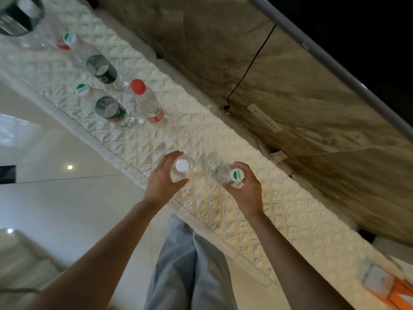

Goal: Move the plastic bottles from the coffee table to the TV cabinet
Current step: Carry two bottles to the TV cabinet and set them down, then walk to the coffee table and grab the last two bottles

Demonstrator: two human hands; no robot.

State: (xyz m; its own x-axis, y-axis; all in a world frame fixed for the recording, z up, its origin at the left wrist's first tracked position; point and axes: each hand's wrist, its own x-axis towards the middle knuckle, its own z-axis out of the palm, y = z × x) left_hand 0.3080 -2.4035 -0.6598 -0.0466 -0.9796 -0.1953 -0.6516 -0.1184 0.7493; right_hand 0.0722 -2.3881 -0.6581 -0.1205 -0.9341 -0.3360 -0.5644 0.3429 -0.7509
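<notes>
Seen from above, my left hand wraps a clear plastic bottle with a white cap, standing upright on the TV cabinet's quilted white cover. My right hand grips a second clear bottle with a green-and-white cap, upright on the same cover, a hand's width to the right. Farther left on the cabinet stand several more bottles: one with a red cap, one with a green-white cap and dark label, another dark-labelled one, and one further back.
A marble wall panel rises behind the cabinet, with a black cable, a white power strip and a dark TV screen above. Glossy floor tiles lie in front. An orange-and-white object sits at the lower right.
</notes>
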